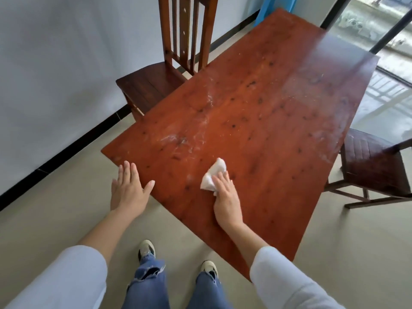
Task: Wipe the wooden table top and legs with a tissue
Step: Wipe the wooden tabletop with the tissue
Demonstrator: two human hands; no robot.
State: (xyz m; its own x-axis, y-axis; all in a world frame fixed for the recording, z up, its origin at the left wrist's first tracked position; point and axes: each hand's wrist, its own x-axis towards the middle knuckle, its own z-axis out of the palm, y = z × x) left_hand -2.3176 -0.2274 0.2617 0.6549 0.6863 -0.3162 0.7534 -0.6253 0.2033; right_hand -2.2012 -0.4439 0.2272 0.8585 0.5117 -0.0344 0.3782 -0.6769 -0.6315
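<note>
Right hand (226,202), fingers flat, presses crumpled white tissue (213,176) onto dusty reddish-brown wooden table top (267,112); left hand (128,190) open-palmed at near edge.

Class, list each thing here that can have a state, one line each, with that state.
table top: dusty, white smears across it.
right hand: flat, pressing the tissue down.
tissue: crumpled, lying on the table top.
left hand: open, holding nothing, at the table's edge.

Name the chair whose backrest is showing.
The chair on the left: its tall slatted back stands up. The right chair shows mainly seat and legs.
</note>
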